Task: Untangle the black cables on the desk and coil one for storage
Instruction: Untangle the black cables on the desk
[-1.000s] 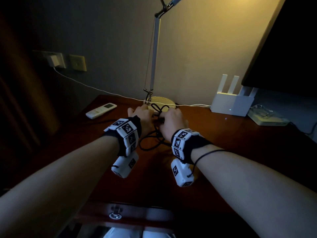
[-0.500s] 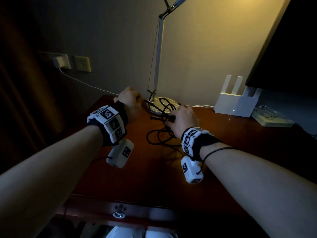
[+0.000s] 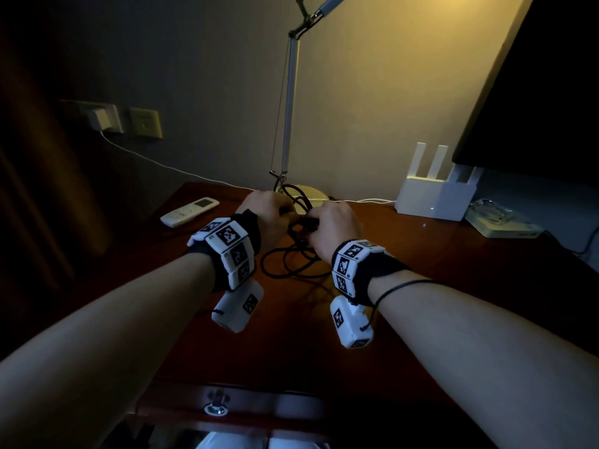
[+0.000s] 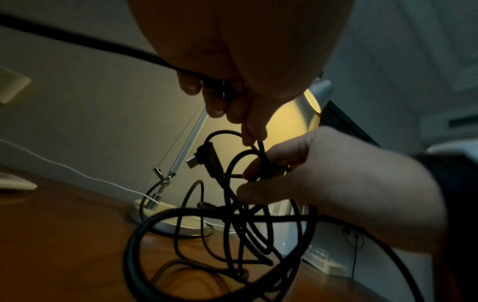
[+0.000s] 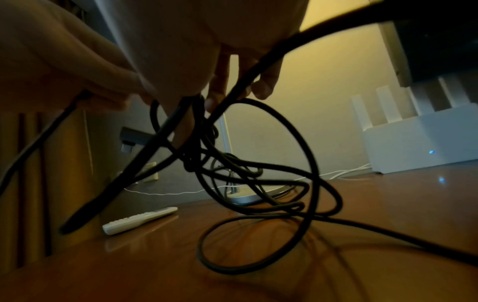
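Note:
A tangle of black cables (image 3: 293,257) hangs from both hands down to the wooden desk (image 3: 421,270), in front of the lamp base. My left hand (image 3: 269,209) pinches one strand near the top of the tangle; the left wrist view shows its fingers (image 4: 220,102) curled round a cable, beside a USB plug (image 4: 204,159). My right hand (image 3: 334,222) grips the knot of strands (image 5: 191,130) just to the right. Loose loops (image 5: 258,235) lie on the desk below.
A desk lamp's round base (image 3: 308,194) stands just behind the hands. A white remote (image 3: 189,212) lies at the left, a white router (image 3: 434,196) and a flat white box (image 3: 502,222) at the right. A white wire (image 3: 155,160) runs from the wall socket. A dark screen fills the upper right.
My left hand, which had pulled a strand out to the left half a second ago, has come back in beside the right hand over the tangle. The right hand has barely moved.

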Demonstrator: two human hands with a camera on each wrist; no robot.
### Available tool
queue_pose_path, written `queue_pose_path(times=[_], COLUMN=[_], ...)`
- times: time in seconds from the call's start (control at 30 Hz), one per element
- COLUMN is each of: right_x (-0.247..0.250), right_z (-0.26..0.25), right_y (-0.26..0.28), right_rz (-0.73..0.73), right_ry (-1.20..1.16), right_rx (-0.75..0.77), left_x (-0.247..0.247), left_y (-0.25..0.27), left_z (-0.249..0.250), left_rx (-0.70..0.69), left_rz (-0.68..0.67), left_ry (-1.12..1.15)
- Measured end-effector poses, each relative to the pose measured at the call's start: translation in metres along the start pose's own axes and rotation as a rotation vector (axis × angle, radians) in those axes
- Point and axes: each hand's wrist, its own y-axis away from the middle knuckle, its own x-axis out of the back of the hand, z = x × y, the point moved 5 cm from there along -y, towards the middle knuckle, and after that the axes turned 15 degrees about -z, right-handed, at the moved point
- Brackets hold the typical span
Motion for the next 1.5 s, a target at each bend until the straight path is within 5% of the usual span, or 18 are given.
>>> queue_pose_path(times=[0.73, 0.97, 1.27, 1.5], right_x=[0.008, 0.007, 0.007, 0.003], right_z=[0.027, 0.015, 0.004, 0.026], right_y=[-0.001, -0.002, 0.003, 0.006], right_rz=[-0.08, -0.062, -0.105, -0.091], right_ry=[0.033, -0.033, -0.062, -0.074], right_rx=[-0.093, -0.014, -0.062, -0.121], left_x=[0.045, 0.032, -0.008, 0.001], left_y=[0.023, 0.014, -0.006, -0.004], left_z=[-0.016, -0.016, 0.019, 0.004], left_rx=[0.119, 0.28, 0.127, 0.138], left_rz=[0.035, 0.035, -0.086, -0.092], left_ry=[0.457, 0.137, -0.214, -0.087])
